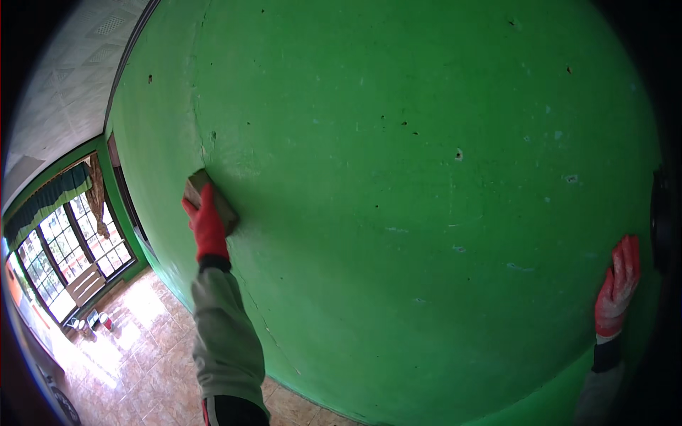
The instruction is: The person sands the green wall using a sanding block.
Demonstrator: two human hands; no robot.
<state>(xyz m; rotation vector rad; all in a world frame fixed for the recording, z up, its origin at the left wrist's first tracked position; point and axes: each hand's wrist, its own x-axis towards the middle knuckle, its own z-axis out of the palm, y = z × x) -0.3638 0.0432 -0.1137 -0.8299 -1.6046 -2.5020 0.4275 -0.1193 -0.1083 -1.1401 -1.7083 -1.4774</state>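
My left hand [208, 226], in a red work glove, grips a brownish rectangular block [212, 203] that looks like a sanding block. The block lies against the green painted wall [346, 175], across the line of a long crack [199, 122] that runs down the wall. My right hand [618, 285] wears a red glove with whitish dust on it. It rests near the wall at the far right, holding nothing that I can see, with its fingers extended upward.
Small holes and chipped spots [459, 155] mark the wall. A dark object [660, 221] is at the right rim. At the lower left are a tiled floor [160, 367], several small containers [105, 320] and a barred window [69, 242] with a green curtain [48, 199].
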